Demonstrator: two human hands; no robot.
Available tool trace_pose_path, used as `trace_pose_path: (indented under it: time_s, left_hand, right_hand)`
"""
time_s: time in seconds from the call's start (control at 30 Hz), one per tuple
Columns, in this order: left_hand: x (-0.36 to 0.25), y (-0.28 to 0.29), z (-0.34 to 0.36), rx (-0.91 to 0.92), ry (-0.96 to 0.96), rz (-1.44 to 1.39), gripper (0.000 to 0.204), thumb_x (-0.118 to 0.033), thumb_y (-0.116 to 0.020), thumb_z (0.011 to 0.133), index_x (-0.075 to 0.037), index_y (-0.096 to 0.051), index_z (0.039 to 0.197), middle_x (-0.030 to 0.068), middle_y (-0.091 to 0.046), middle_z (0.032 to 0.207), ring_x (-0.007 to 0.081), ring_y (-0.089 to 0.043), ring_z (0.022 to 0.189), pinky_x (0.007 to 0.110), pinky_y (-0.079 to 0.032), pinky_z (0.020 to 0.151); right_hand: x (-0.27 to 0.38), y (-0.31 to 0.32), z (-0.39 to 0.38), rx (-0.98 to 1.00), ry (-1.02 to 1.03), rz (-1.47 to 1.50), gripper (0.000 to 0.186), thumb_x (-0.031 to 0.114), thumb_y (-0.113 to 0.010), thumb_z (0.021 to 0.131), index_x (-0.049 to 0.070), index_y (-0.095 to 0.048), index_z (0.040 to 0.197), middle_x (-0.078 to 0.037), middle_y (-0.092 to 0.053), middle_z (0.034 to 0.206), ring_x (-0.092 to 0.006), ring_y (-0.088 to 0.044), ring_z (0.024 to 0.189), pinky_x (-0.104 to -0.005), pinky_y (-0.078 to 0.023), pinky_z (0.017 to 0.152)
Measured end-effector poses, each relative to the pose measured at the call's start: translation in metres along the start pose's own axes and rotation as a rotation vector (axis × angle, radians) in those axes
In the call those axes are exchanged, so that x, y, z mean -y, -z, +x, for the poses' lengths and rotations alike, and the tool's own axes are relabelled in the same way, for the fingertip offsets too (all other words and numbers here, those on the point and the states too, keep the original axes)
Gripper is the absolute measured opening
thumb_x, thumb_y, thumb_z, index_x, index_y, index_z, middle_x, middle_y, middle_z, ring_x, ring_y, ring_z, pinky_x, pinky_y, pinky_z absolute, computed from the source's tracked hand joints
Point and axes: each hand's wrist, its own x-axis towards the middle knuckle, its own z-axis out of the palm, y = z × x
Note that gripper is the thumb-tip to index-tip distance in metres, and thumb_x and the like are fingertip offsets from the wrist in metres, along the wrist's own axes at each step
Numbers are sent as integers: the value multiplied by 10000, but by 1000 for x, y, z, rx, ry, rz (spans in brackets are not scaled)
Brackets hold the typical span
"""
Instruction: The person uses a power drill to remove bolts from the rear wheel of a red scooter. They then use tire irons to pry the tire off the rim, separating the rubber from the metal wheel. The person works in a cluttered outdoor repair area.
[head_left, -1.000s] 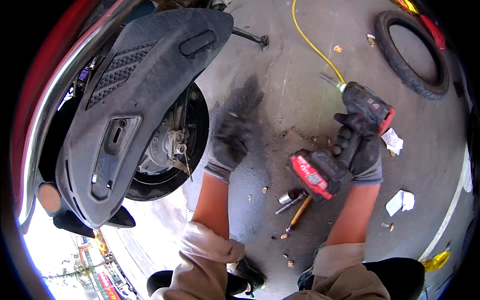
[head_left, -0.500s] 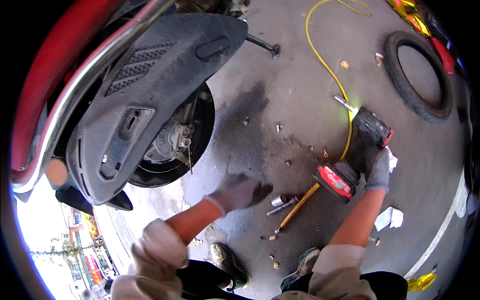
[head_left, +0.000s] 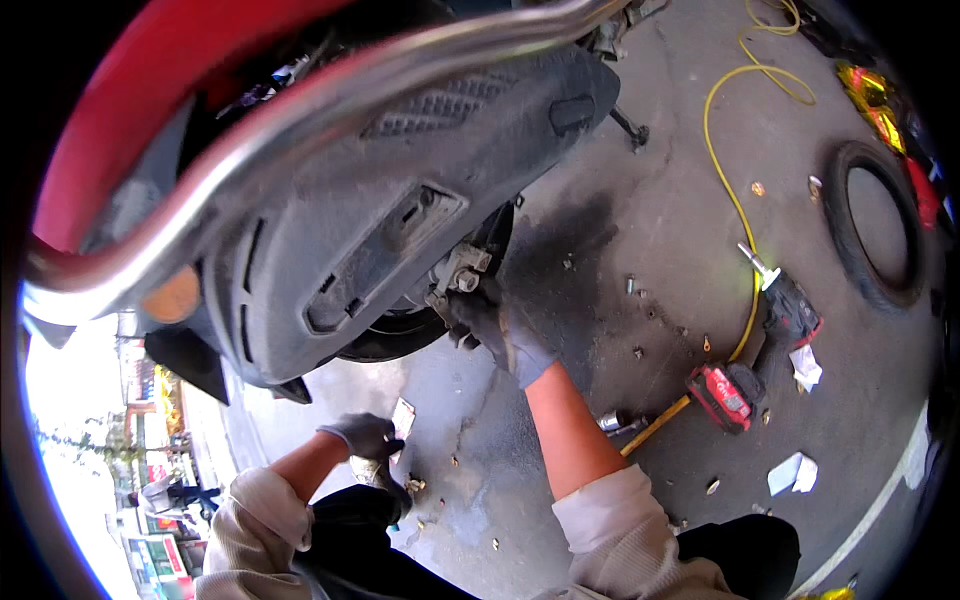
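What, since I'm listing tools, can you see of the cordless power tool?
The cordless power tool lies on the grey ground, toward the right. Its dark body has red at the rear; a silvery, metal-looking shaft juts from the nose, where a greenish light glows. A red and black battery pack sits at the handle end. The yellow hose appears to run beneath it; white paper lies by its rear, contact unclear. Both hands are off it.

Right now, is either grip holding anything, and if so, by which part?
It cannot be told: the right grip is at the metal part by the wheel, any hold there hidden. Nothing clearly shows in the left grip.
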Motion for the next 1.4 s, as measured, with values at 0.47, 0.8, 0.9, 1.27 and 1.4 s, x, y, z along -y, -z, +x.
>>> trace_pose_path:
  time_s: [0.47,0.8,0.9,1.27,1.4]
  left_hand:
    - [220,68,184,-1175,-336,-515,312,-312,-600,834,-66,-684,1007,182,-681,962,315,-660,865,383,-515,749]
    - [264,144,223,-1150,-583,-545,304,-298,-598,831,-63,-688,1003,178,-683,971,317,-661,882,383,-519,762]
    - [284,164,216,-1179,-583,-511,302,-293,-597,830,-63,-690,1002,176,-684,973,318,-661,887,383,-520,766]
    - [225,209,194,-1146,-580,-501,294,-278,-595,827,-59,-694,998,171,-686,982,319,-662,906,383,-525,780]
    - [219,218,186,-1127,-531,-479,292,-272,-594,826,-58,-696,996,169,-687,985,320,-663,913,382,-527,785]
  right_hand:
    - [4,-5,42,-775,924,221,269,172,-539,908,9,-610,1111,-135,-675,963,-246,-648,875,-359,-499,794]
    - [12,-26,6,-1057,540,-785,338,326,-580,888,22,-636,1025,-175,-694,902,-266,-664,819,-397,-498,730]
    - [14,-46,11,-1009,419,-822,382,354,-541,908,9,-637,1039,-181,-689,880,-237,-658,761,-395,-501,681]
    - [12,0,14,-1134,277,-1351,341,260,-557,847,35,-654,1083,-230,-632,1126,-383,-582,1105,-428,-469,921]
    - [8,-3,34,-1098,298,-1277,329,230,-559,842,39,-648,1094,-229,-627,1131,-389,-578,1102,-432,-467,927]
